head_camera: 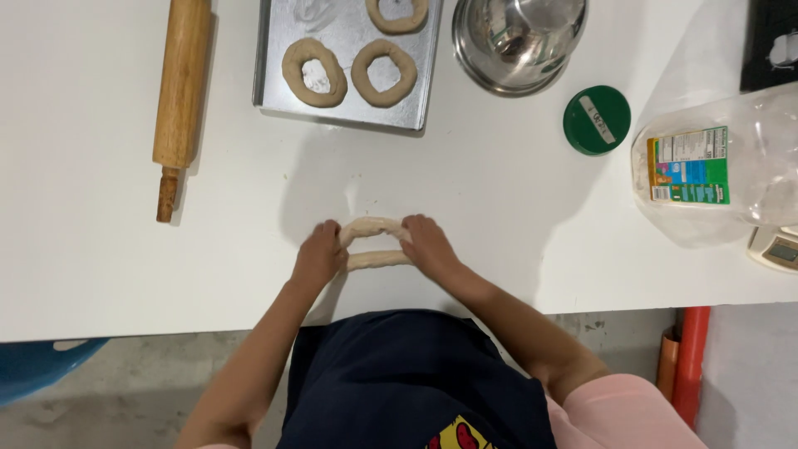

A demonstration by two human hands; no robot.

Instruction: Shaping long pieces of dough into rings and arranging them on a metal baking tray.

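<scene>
I see a dough loop lying flat on the white surface just below the middle of the frame, close to the near edge where both arms reach it easily. My left hand is curled over the loop's left end and my right hand over its right end, each pinching the dough, so the two strands bow apart between them and the shape stays an elongated ring.

In the upper middle sits a metal baking tray holding three dough rings, spaced apart so they do not touch. A wooden rolling pin lies at the upper left, well clear of the hands. Right of the tray stands a steel bowl, then a green lid resting flat beside a clear plastic jar lying at the right edge. A small scale peeks in below the jar.
</scene>
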